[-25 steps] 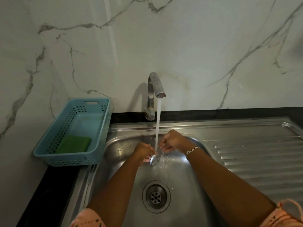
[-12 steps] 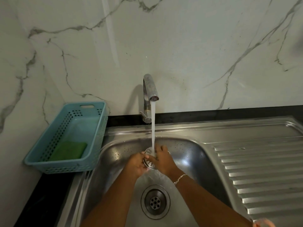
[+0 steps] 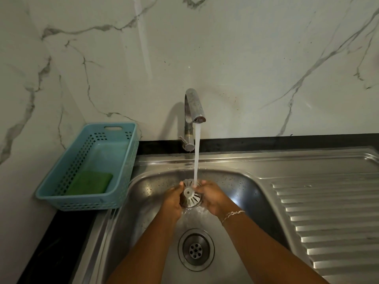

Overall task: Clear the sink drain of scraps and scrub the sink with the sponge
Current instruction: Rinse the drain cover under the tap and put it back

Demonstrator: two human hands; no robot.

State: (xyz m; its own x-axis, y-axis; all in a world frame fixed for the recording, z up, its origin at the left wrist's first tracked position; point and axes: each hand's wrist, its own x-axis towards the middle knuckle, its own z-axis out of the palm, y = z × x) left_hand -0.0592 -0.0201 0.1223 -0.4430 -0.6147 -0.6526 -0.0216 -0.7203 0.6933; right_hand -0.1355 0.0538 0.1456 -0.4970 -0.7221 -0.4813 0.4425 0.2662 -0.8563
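Under the running tap (image 3: 194, 107), both hands pinch the drain strainer (image 3: 191, 195) by its rim, the left hand (image 3: 173, 198) on one side and the right hand (image 3: 211, 196) on the other, tilted so water strikes its slotted face. To rinse it well, turn it slowly so the stream passes every slot, keeping it over the sink (image 3: 235, 181) above the open drain (image 3: 195, 250). The sponge (image 3: 90, 183) lies in the blue basket (image 3: 61, 193), untouched.

Gleaming beside the matt blue plastic basket (image 3: 114, 167): wet stainless-steel sink (image 3: 235, 181), chrome tap (image 3: 193, 107), glossy veined marble wall (image 3: 246, 58).
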